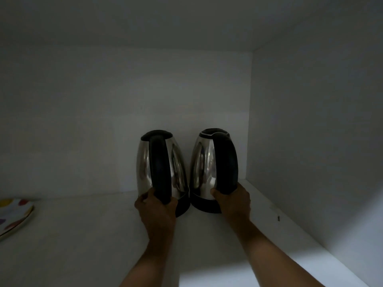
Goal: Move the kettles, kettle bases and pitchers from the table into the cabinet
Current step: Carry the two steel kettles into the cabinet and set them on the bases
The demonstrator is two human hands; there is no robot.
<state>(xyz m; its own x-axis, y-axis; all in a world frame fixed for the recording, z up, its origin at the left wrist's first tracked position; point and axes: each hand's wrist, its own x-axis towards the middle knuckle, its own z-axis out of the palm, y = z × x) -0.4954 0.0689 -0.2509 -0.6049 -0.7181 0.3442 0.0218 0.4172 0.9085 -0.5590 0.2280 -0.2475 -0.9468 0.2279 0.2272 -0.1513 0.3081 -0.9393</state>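
Two steel kettles with black handles and black bottoms stand side by side on the white cabinet shelf (87, 235), near the back wall. My left hand (155, 208) grips the lower end of the left kettle's (143, 166) handle. My right hand (232, 201) grips the lower end of the right kettle's (202, 162) handle. Both handles face me. The two kettles almost touch at their bottoms. No kettle bases or pitchers are in view.
A white plate with coloured dots (12, 216) lies at the shelf's left edge. The cabinet's right side wall (310, 141) stands close to the right kettle. The shelf's ceiling is low above. The inside is dim.
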